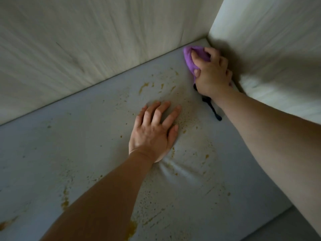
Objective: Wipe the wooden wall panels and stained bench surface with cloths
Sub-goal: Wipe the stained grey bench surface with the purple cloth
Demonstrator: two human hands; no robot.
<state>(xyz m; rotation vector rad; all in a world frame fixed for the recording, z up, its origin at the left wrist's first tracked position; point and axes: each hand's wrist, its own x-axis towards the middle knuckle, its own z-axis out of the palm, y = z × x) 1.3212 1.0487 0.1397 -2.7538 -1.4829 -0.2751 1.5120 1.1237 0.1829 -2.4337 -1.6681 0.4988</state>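
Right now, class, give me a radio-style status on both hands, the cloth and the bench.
Right hand grips purple cloth in bench corner. Left hand flat, pressing on bench surface. Yellow-brown stains unwiped; dark strap beneath right wrist.

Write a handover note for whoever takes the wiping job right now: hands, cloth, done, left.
Right hand grips the purple cloth, pressed on the bench surface in the back corner where the wall panels meet.
Left hand lies flat on the bench, fingers spread, holding nothing.
A dark strap lies under the right wrist.
Left: yellow-brown stains cover most of the bench.
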